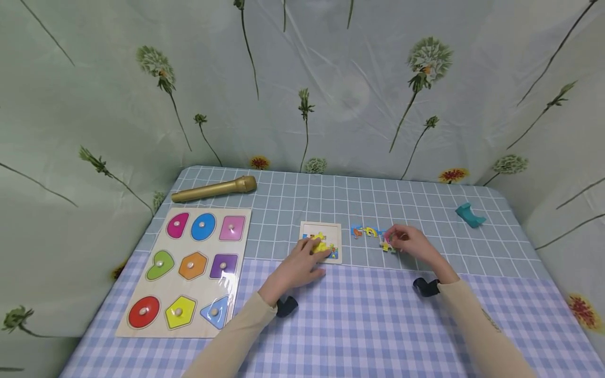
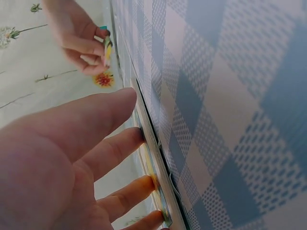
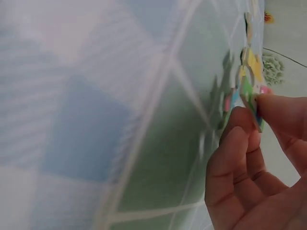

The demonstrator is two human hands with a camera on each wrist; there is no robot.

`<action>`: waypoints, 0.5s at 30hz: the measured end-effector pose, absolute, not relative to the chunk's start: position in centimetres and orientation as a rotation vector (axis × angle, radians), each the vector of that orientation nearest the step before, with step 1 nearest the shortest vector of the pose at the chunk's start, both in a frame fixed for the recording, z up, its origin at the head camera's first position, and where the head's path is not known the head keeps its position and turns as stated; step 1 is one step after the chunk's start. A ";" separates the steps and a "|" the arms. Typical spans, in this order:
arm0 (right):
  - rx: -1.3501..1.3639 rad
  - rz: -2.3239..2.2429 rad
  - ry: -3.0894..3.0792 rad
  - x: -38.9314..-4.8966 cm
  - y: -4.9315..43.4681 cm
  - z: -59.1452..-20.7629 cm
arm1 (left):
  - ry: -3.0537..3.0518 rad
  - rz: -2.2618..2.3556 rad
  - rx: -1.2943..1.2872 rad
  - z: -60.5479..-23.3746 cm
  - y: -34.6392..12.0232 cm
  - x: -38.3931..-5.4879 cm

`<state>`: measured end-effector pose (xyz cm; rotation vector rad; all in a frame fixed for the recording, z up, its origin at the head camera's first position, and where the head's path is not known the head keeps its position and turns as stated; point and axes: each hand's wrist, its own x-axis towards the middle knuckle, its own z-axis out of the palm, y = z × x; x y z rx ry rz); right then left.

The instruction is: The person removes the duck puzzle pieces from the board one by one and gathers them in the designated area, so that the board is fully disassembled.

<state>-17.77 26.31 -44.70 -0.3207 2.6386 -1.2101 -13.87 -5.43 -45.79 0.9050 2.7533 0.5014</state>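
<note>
Right hand (image 1: 410,244): thumb and fingers pinch a multicoloured puzzle piece (image 3: 248,93), tilted between the fingertips, with a few loose puzzle pieces (image 1: 371,231) lying just left of this grip on the grid-patterned cloth. Left hand (image 1: 296,266), left of the grip beyond those pieces: grasping nothing, fingers extended, tips resting at the shallow wooden tray (image 1: 338,239), which is partly filled with yellow and blue pieces. Farther from the grip: teal block (image 1: 470,216) to the right and beyond, shape pegboard (image 1: 177,286) well to the left.
</note>
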 end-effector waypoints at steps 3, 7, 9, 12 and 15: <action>-0.318 -1.145 2.667 -17.5 26.4 -44.9 | 2.764 0.495 0.910 -45.8 -5.4 -13.8; -0.312 -1.069 2.743 -17.3 26.2 -45.1 | 2.779 0.466 0.927 -45.8 -5.4 -13.8; -0.317 -1.047 2.781 -17.2 26.1 -45.2 | 2.785 0.452 0.934 -45.7 -5.4 -13.9; -0.332 -1.023 2.815 -17.3 26.0 -45.3 | 2.789 0.442 0.937 -45.7 -5.4 -13.9; -0.386 -0.973 2.838 -17.3 26.0 -45.4 | 2.788 0.455 0.938 -45.8 -5.4 -14.0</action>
